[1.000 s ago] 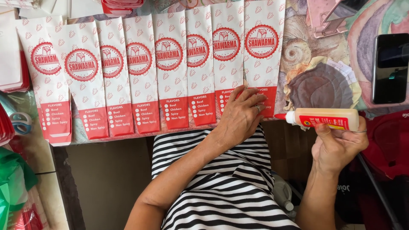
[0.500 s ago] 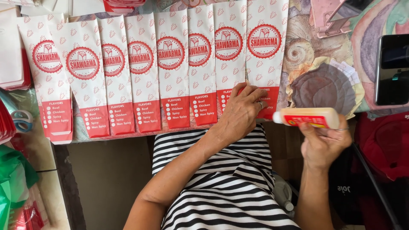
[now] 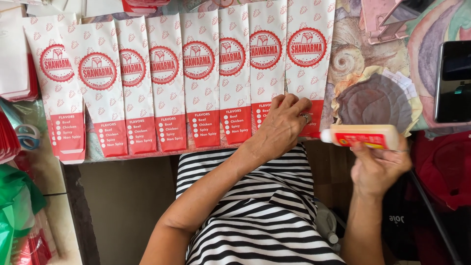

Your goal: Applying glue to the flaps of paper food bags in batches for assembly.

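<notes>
Head view: left hand [image 3: 284, 125] is pressing flat, fingers spread and gripping nothing, on the lower red ends of the rightmost paper sleeves [image 3: 306, 64], centre-right of the frame. Right hand [image 3: 378, 167] is clamping a cream glue bottle [image 3: 365, 136], held sideways, nozzle pointing left, just beside the sleeve edge. The overlapped row of sleeves [image 3: 167, 78] is running leftward along the table edge.

Risk, as judged: squeezing too hard is likely flooding glue onto neighbouring sleeves, sticking them together; a slipping palm could be fanning the row out of line.

We swung the glue bottle [image 3: 362, 137] in our right hand [image 3: 378, 169] leftward, its nozzle nearing the rightmost paper bag [image 3: 307, 59] under our left hand [image 3: 283, 126].
</notes>
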